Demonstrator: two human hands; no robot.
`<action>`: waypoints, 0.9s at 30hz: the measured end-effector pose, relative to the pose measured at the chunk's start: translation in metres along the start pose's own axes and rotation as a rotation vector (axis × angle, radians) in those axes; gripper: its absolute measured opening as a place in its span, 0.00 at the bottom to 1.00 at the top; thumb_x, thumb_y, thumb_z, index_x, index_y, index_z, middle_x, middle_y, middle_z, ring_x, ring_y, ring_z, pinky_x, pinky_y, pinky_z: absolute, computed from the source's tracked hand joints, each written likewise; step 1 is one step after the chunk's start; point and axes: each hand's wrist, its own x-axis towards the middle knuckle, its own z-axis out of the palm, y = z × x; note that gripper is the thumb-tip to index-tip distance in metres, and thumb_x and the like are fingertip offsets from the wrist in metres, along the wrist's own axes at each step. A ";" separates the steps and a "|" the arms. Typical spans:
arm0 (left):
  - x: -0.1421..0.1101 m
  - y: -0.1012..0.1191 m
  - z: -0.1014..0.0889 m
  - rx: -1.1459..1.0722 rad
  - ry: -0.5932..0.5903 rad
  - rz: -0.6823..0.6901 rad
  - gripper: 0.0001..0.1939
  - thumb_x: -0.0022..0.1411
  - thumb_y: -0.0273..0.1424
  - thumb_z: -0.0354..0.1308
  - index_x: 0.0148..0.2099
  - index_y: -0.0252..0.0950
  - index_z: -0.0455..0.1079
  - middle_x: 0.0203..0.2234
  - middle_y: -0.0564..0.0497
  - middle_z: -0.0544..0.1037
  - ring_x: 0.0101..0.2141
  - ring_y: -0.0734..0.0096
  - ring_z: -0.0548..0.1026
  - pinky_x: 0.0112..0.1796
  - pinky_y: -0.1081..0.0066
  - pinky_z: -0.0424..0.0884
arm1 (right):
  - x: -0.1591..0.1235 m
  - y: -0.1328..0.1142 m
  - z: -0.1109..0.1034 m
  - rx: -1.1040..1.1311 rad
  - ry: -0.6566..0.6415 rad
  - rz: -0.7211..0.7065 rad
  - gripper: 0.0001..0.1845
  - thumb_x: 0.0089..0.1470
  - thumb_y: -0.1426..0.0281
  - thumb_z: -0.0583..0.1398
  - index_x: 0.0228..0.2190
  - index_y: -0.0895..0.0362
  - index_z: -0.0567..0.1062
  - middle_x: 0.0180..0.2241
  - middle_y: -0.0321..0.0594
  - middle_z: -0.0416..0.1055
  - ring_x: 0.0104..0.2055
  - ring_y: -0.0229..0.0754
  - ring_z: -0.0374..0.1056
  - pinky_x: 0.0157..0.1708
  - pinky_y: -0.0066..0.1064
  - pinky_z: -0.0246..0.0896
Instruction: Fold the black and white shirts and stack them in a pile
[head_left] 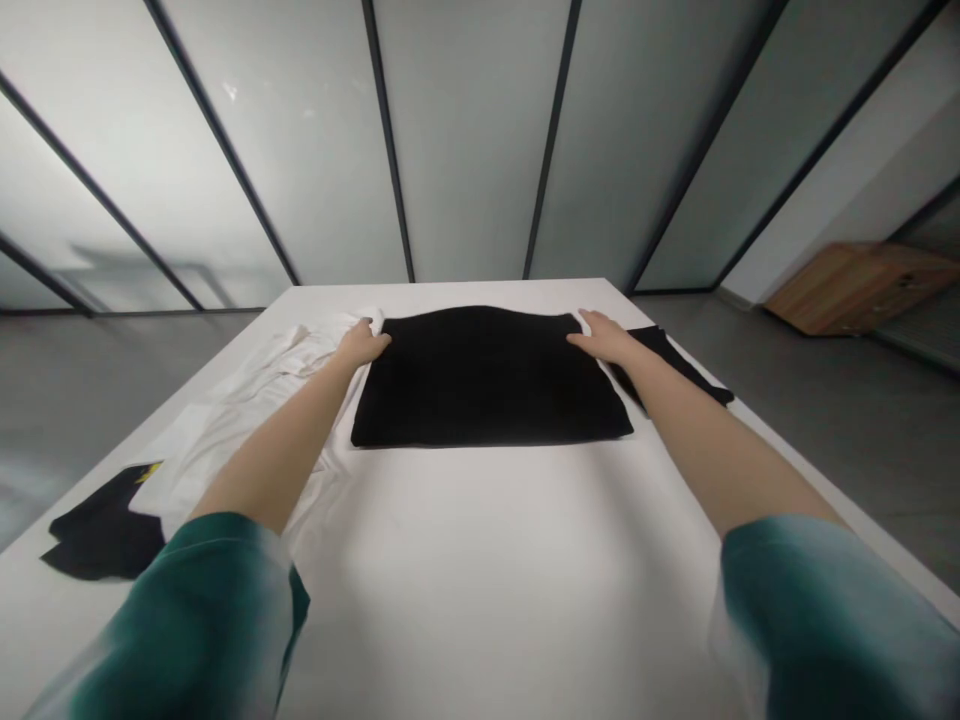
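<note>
A black garment (491, 385), folded into a broad, flat shape, lies on the white table in front of me. Its exact kind does not show. The far edge bows up slightly in the middle. My left hand (363, 344) is closed on its far left corner, thumb on top and the other fingers mostly hidden. At the far right corner, my right hand (600, 337) pinches the cloth between thumb and fingers. Both arms are stretched forward. Beside my left hand and under that forearm spreads a crumpled white garment (255, 395).
Black cloth with a yellow mark (112, 530) lies at the table's left edge, partly under the white garment. Another black cloth (675, 360) is at the right edge, behind my right forearm. Frosted panels (472, 150) stand beyond the white table (480, 560); a wooden cabinet (847, 290) is far right.
</note>
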 end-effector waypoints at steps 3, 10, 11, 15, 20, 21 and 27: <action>-0.035 -0.015 0.023 0.183 -0.162 0.053 0.33 0.56 0.40 0.59 0.61 0.30 0.63 0.56 0.33 0.73 0.56 0.47 0.72 0.52 0.61 0.67 | -0.034 -0.003 0.018 0.027 -0.082 0.074 0.36 0.54 0.55 0.62 0.60 0.59 0.68 0.62 0.55 0.63 0.64 0.62 0.58 0.61 0.50 0.54; -0.098 -0.058 0.020 0.343 -0.167 0.052 0.32 0.59 0.50 0.55 0.56 0.29 0.65 0.52 0.30 0.75 0.53 0.45 0.74 0.47 0.62 0.70 | -0.118 0.015 0.021 0.269 0.001 0.367 0.28 0.56 0.53 0.60 0.50 0.60 0.76 0.49 0.54 0.75 0.52 0.57 0.71 0.51 0.40 0.63; -0.105 -0.060 0.016 0.351 -0.184 0.031 0.32 0.59 0.51 0.54 0.55 0.30 0.66 0.50 0.30 0.76 0.51 0.45 0.75 0.45 0.62 0.70 | -0.127 0.017 0.019 0.298 0.011 0.396 0.26 0.56 0.53 0.60 0.47 0.60 0.77 0.47 0.53 0.76 0.50 0.56 0.72 0.49 0.39 0.63; -0.127 -0.058 0.004 0.353 -0.251 0.002 0.30 0.59 0.53 0.53 0.48 0.31 0.71 0.46 0.31 0.79 0.47 0.45 0.77 0.39 0.64 0.71 | -0.153 0.009 0.014 0.321 -0.052 0.429 0.22 0.53 0.51 0.61 0.28 0.58 0.77 0.32 0.49 0.77 0.37 0.53 0.73 0.38 0.37 0.63; -0.146 -0.060 0.005 0.293 -0.193 -0.039 0.23 0.59 0.50 0.51 0.37 0.35 0.74 0.37 0.37 0.81 0.43 0.47 0.78 0.37 0.64 0.69 | -0.176 -0.011 0.021 0.372 0.104 0.323 0.14 0.49 0.58 0.62 0.25 0.56 0.74 0.27 0.44 0.74 0.31 0.47 0.69 0.32 0.34 0.60; -0.148 -0.062 0.007 0.274 -0.176 -0.056 0.22 0.59 0.50 0.51 0.35 0.36 0.74 0.34 0.38 0.81 0.42 0.47 0.78 0.37 0.64 0.69 | -0.179 -0.013 0.023 0.391 0.154 0.289 0.12 0.49 0.59 0.61 0.26 0.56 0.74 0.27 0.43 0.74 0.31 0.47 0.68 0.32 0.34 0.60; -0.160 -0.073 0.018 0.029 0.007 0.038 0.14 0.56 0.42 0.55 0.39 0.39 0.71 0.28 0.48 0.76 0.35 0.57 0.77 0.34 0.67 0.68 | -0.184 -0.013 0.024 0.390 0.301 0.226 0.13 0.45 0.59 0.60 0.21 0.55 0.72 0.24 0.41 0.71 0.30 0.46 0.65 0.33 0.35 0.59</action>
